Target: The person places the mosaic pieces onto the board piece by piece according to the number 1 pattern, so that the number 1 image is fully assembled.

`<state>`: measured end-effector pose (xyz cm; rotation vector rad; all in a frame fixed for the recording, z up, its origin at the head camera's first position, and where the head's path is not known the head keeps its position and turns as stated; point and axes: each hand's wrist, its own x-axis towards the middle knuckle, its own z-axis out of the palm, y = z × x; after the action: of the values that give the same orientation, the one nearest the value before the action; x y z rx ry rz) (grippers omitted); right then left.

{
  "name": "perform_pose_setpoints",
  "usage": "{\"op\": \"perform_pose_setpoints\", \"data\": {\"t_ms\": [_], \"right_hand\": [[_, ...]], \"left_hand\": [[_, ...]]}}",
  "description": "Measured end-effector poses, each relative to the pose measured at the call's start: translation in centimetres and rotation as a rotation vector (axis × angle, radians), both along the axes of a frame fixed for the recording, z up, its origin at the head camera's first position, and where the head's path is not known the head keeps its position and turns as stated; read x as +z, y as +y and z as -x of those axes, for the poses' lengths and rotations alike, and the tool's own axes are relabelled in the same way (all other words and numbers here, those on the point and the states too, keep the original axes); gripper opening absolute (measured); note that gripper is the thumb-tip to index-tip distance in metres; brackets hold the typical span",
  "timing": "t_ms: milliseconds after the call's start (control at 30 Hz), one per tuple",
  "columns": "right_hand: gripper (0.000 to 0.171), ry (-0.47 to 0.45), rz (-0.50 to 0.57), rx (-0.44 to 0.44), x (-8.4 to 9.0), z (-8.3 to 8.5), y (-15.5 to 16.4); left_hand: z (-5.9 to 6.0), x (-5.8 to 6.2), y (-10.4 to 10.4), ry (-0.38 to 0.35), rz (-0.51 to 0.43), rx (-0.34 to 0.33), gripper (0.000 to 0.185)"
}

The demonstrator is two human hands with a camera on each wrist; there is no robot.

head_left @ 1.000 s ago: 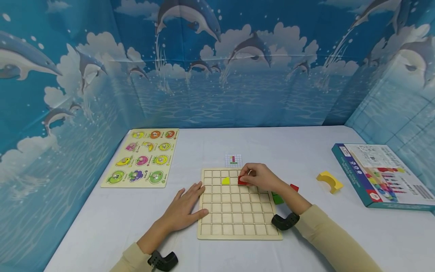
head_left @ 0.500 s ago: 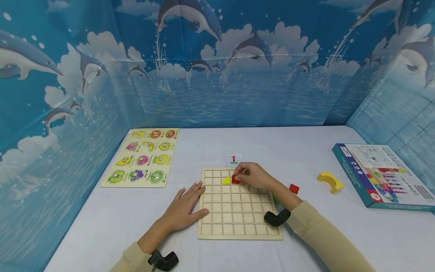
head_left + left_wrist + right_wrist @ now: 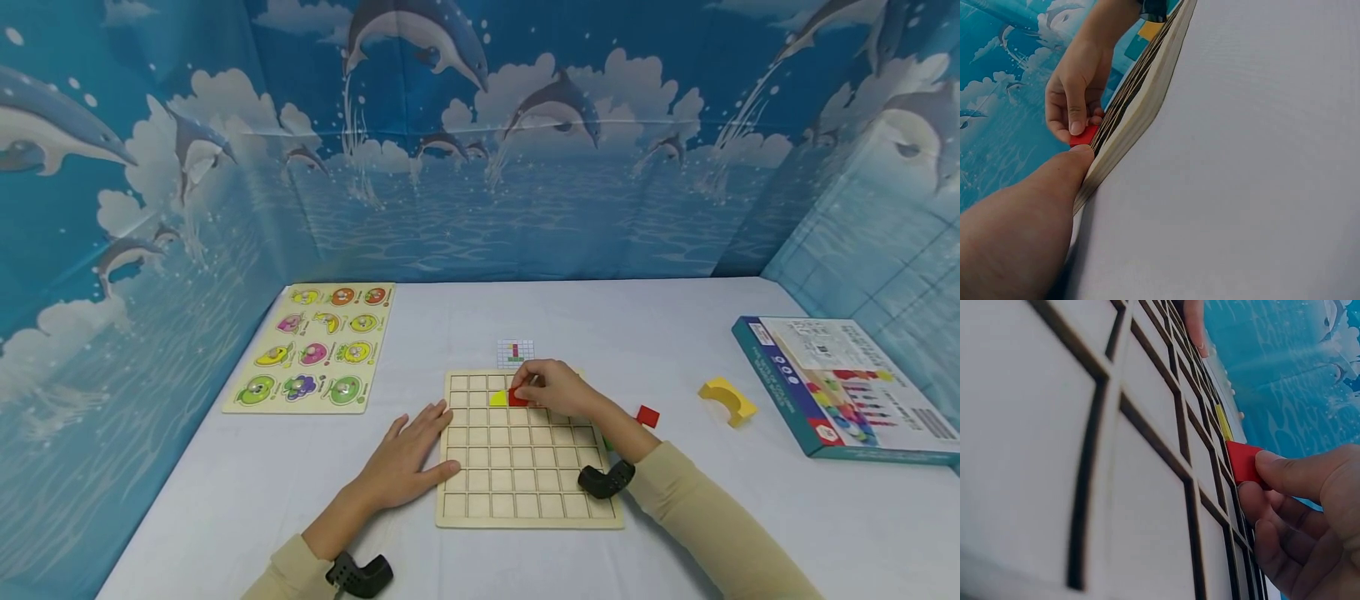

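A pale wooden grid board (image 3: 525, 483) lies on the white table. Its second row from the far edge carries a flat yellow square (image 3: 498, 399). Right beside that yellow piece, my right hand (image 3: 561, 389) pinches a red block (image 3: 517, 397) between thumb and fingers. In the right wrist view the red block (image 3: 1245, 464) stands at the grid bars, against the thumb tip. My left hand (image 3: 405, 460) lies flat with fingers spread, its fingertips and thumb resting on the board's left edge.
Behind the board lies a small gridded pattern card (image 3: 515, 354). A second red block (image 3: 648, 417) and a partly hidden green block (image 3: 608, 444) sit right of it. Farther right are a yellow arch block (image 3: 728, 402) and a box (image 3: 847, 392). A fruit puzzle board (image 3: 311, 350) lies left.
My right hand has moved left over the board with the red block, which now sits beside the yellow square. The left hand has stayed in place.
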<state>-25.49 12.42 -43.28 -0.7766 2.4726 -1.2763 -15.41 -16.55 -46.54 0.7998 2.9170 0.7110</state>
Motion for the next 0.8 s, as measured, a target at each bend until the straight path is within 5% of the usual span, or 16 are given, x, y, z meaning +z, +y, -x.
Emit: {"op": "perform_pose_setpoints", "data": {"t_ms": [800], "right_hand": [[0.017,0.084,-0.061,0.001,-0.04,-0.42,0.04]], "left_hand": [[0.03,-0.08,0.02,-0.002,-0.001,0.001,0.079]]}}
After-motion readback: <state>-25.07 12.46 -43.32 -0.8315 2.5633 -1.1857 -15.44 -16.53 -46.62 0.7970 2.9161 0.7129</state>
